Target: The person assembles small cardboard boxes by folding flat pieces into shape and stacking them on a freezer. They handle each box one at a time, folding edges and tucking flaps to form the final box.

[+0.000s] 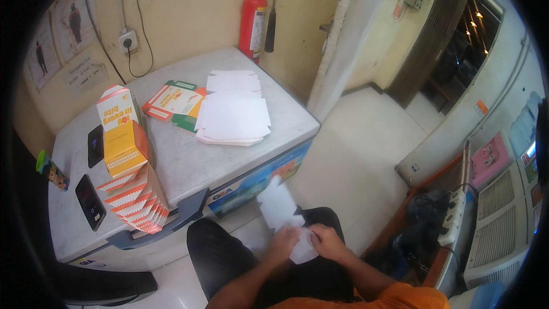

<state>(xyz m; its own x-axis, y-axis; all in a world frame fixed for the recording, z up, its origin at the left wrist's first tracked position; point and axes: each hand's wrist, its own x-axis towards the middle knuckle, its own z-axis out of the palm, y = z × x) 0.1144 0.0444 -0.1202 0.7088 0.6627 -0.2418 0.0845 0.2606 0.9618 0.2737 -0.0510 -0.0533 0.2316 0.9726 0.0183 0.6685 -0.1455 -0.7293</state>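
Over my lap, both hands hold a flat white cardboard box blank with cut flaps, its plain side showing. My left hand has its fingers closed on the blank near the middle. At the lower right edge, my right hand pinches the same blank, where a flap appears bent. To the left, on a chest freezer's top, lies a stack of similar white box blanks. Beside it are printed orange-and-green blanks. A row of folded orange-and-white boxes leans together near the freezer's front, behind it a yellow box.
Two phones and a green-rimmed cup sit at the freezer's left side. A red fire extinguisher stands behind it. On my right are a power strip with cables and a vented appliance. An open doorway lies beyond.
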